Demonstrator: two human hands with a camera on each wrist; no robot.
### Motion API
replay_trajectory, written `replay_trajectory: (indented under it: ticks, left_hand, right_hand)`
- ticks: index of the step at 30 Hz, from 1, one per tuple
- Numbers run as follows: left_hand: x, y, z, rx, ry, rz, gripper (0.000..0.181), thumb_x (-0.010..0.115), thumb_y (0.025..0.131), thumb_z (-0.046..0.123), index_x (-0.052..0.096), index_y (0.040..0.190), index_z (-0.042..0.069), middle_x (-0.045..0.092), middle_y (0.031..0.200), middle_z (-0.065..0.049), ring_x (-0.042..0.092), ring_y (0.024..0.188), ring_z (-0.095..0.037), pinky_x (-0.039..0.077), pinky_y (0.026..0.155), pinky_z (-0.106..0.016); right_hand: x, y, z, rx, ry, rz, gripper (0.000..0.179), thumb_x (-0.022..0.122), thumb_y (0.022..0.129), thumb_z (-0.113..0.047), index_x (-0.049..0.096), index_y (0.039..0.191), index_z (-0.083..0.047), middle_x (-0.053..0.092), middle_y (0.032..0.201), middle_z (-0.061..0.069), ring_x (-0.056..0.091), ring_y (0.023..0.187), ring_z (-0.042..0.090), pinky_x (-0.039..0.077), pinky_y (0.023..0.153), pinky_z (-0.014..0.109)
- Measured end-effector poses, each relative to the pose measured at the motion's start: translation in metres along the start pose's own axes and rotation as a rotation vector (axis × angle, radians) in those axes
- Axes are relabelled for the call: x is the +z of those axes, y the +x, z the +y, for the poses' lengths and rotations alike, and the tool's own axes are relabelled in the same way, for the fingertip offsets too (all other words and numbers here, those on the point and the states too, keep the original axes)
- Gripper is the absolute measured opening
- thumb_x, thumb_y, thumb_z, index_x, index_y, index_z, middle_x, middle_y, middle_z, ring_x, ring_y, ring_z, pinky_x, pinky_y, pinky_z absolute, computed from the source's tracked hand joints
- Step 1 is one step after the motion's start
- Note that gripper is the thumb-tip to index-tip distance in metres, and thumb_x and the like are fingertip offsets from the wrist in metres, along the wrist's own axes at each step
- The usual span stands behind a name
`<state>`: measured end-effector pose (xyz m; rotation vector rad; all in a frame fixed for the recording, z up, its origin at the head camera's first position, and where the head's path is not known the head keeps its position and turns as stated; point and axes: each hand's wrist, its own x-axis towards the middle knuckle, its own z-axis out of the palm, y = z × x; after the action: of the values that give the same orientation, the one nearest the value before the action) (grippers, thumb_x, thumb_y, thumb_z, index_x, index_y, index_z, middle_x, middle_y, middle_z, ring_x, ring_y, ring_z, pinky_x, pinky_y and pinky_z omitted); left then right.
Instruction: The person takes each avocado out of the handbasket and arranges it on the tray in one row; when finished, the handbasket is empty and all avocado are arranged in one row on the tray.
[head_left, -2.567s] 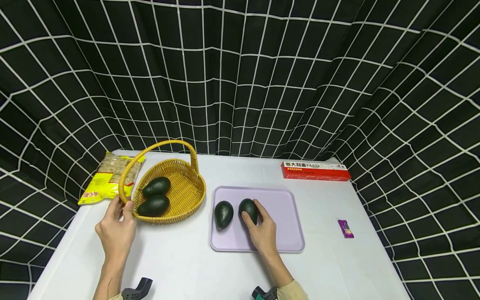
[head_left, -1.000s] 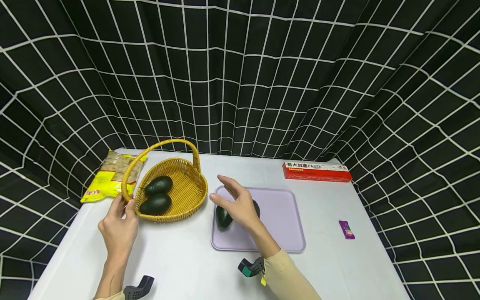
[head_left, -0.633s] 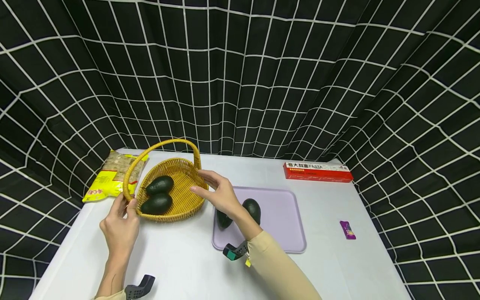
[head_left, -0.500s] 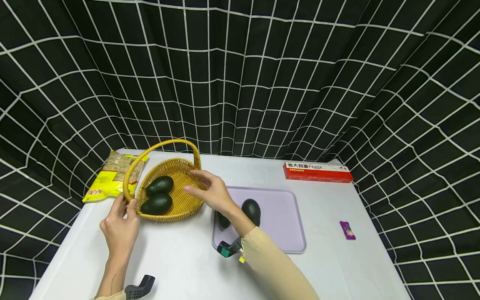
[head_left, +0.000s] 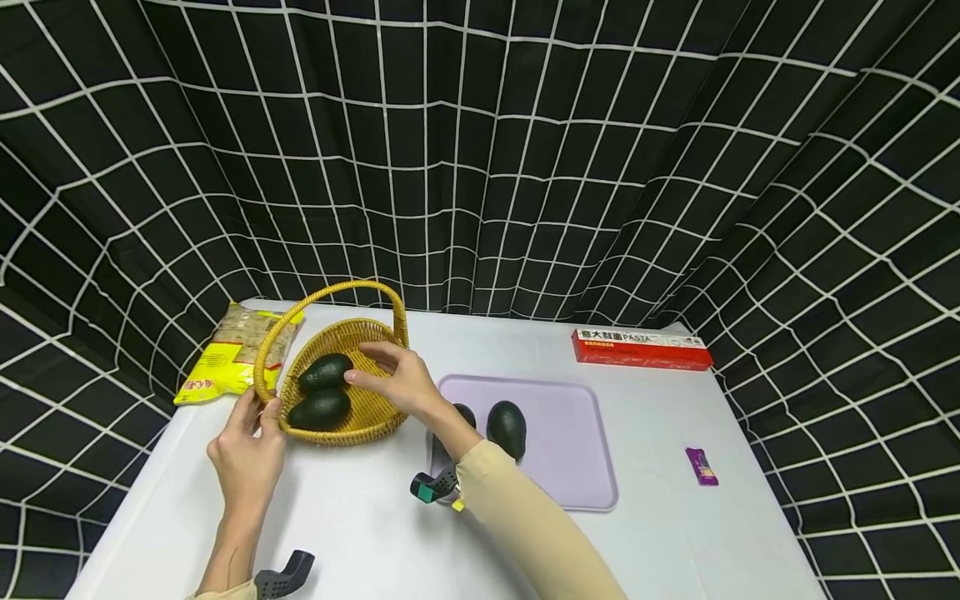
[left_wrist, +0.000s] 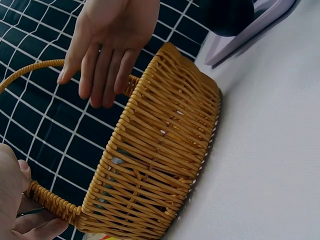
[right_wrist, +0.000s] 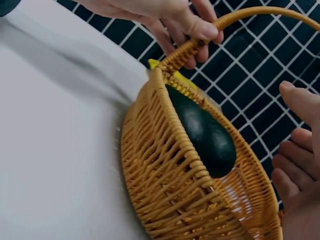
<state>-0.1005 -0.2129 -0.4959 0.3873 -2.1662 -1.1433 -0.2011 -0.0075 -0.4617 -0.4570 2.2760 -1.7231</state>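
Note:
A yellow wicker basket [head_left: 375,433] with a tall handle stands at the left of the table, holding two dark green avocados, a front one [head_left: 321,409] and a back one [head_left: 326,372]. My left hand [head_left: 249,450] grips the foot of the handle at its left side, as the right wrist view also shows. Over the basket's right half hovers my right hand [head_left: 401,383], fingers extended and holding nothing, thumb beside the back avocado. In the left wrist view that right hand [left_wrist: 112,50] hangs above the basket rim. Two more avocados, one [head_left: 507,430] partly beside my right forearm, lie on a lilac tray [head_left: 570,467].
A yellow food bag [head_left: 217,367] lies behind the basket at the left. At the back right is a red and white pasta box [head_left: 641,350]. A small purple packet [head_left: 702,467] lies near the right edge. A black gridded curtain [head_left: 480,167] surrounds the table's back and sides.
My right hand let go of the avocado on the tray and moved left over the basket, empty. The left hand kept its grip on the handle. The view shifted slightly.

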Motion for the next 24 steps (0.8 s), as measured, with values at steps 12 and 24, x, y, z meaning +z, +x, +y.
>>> replay_trajectory:
  ticks: [12,24]
  left_hand:
    - [0.001,0.0,-0.002,0.002,0.009,-0.005,0.04,0.07,0.1,0.009,0.064,0.137,-0.005,0.07,0.125,-0.029,0.072,0.114,-0.044,0.056,0.091,-0.051]
    - [0.002,0.0,-0.002,0.013,0.01,0.002,0.039,0.071,0.099,0.006,0.064,0.135,-0.007,0.071,0.122,-0.029,0.073,0.111,-0.044,0.056,0.09,-0.051]
  right_hand:
    - [0.016,0.009,0.006,0.031,-0.019,0.004,0.06,0.082,0.092,-0.034,0.062,0.145,-0.014,0.063,0.146,0.0,0.056,0.142,0.022,0.048,0.117,0.027]
    - [0.033,0.021,0.014,0.041,-0.072,0.03,0.058,0.082,0.092,-0.036,0.064,0.143,-0.014,0.063,0.146,0.002,0.058,0.14,0.025,0.052,0.113,0.03]
